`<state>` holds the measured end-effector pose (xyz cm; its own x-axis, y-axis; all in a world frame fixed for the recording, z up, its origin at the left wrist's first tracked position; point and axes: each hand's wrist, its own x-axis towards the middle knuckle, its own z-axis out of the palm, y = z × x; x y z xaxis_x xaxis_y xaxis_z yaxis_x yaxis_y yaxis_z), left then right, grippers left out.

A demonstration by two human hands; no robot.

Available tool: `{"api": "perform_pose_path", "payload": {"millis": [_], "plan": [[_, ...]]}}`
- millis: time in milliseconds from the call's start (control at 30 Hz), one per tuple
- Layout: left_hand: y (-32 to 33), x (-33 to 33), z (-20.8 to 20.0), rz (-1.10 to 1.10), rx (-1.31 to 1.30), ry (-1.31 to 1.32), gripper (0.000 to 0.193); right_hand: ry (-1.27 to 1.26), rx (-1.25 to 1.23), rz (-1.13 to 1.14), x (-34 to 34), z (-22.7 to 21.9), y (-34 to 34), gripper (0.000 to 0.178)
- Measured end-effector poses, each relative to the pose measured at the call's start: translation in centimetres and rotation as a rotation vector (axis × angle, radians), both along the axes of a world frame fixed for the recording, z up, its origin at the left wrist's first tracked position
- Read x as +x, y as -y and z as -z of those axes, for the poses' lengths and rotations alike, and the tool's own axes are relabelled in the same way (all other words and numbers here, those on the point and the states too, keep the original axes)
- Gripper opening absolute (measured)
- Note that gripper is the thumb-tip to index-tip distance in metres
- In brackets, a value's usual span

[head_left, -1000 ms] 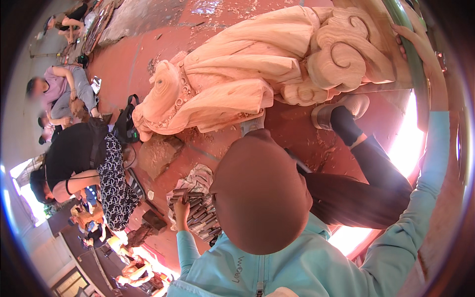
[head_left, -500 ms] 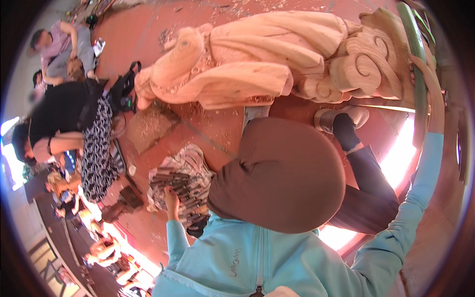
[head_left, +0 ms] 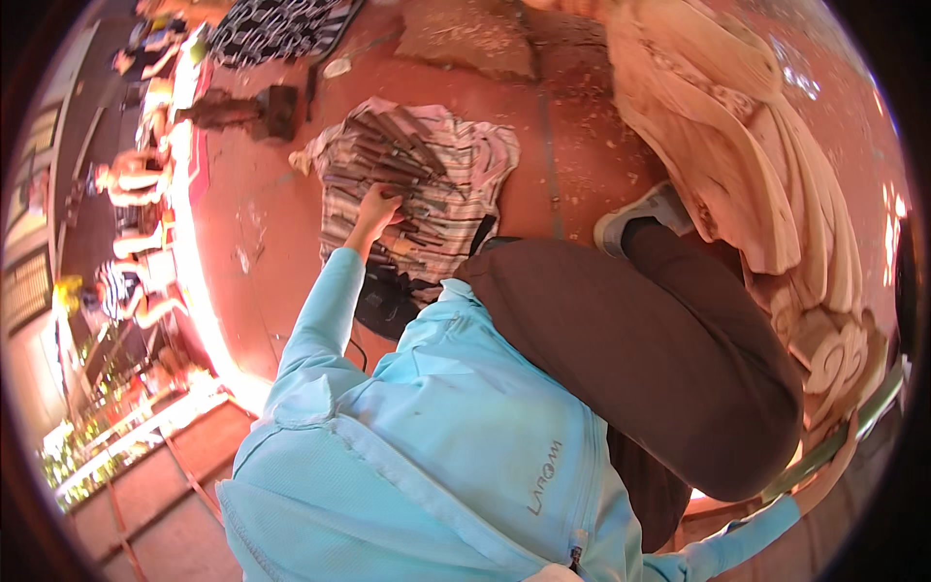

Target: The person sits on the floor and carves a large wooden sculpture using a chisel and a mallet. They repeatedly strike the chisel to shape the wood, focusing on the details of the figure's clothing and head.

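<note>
A bundle of slim wood-carving chisels (head_left: pixel 388 155) lies spread on a striped cloth (head_left: pixel 490 160) on the floor to my left. My left hand (head_left: pixel 380 207) is down among their handles, fingers curled in; which piece it grips is hidden. Far to the right, my right hand (head_left: pixel 842 454) is wrapped on a long green bar (head_left: pixel 810 470) beside the carving's base. The large pale wooden carving (head_left: pixel 718 126), with draped folds and scroll shapes, lies along the right side. My bent knee (head_left: pixel 640 339) in dark trousers is between the cloth and the carving.
A black bag (head_left: pixel 386 303) sits by the cloth's near edge. Beyond the cloth lie a brown flat slab (head_left: pixel 465 39) and a small dark carved piece (head_left: pixel 238 112). Wood chips are scattered on the red floor (head_left: pixel 572 126). Other people (head_left: pixel 141 179) sit at the far left.
The view has swung toward the left, bringing the cloth of chisels nearer the middle. My left hand stays among the chisels. My right hand stays at the green bar.
</note>
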<state>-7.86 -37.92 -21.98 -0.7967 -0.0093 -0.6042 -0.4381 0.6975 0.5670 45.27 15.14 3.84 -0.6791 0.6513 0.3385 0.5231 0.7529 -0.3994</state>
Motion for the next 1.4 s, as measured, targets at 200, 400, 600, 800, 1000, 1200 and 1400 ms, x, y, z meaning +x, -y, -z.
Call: {"api": "perform_pose_path", "payload": {"millis": [200, 400, 600, 800, 1000, 1200, 1400], "plan": [[-0.1, 3.0, 1.1, 0.001, 0.001, 0.054, 0.041, -0.022, -0.153, 0.14, 0.8, 1.0, -0.9, 0.044], [0.2, 3.0, 2.0, -0.146, 0.033, -0.144, 0.034, -0.041, -0.325, 0.318, 2.1, 1.5, -0.9, 0.044], [2.1, 2.1, 2.5, -0.084, -0.103, -0.029, 0.032, -0.069, -0.407, 0.433, 3.1, 1.3, 0.0, 0.043], [2.6, 5.6, 4.5, 0.02, -0.347, 0.046, 0.034, -0.069, -0.435, 0.481, 3.6, 0.6, 0.4, 0.043], [7.1, 6.2, 9.4, -0.586, 0.026, 0.219, 0.027, -0.043, -0.465, 0.444, 4.9, 1.0, -1.2, 0.043], [6.5, 7.1, 7.7, -0.477, -0.01, 0.14, 0.014, -0.137, -0.613, 0.61, 2.6, -0.5, 1.1, 0.045], [7.8, 7.5, 4.8, -0.345, -0.225, 0.1, 0.012, -0.137, -0.639, 0.737, 1.2, -1.5, 1.7, 0.045]]}}
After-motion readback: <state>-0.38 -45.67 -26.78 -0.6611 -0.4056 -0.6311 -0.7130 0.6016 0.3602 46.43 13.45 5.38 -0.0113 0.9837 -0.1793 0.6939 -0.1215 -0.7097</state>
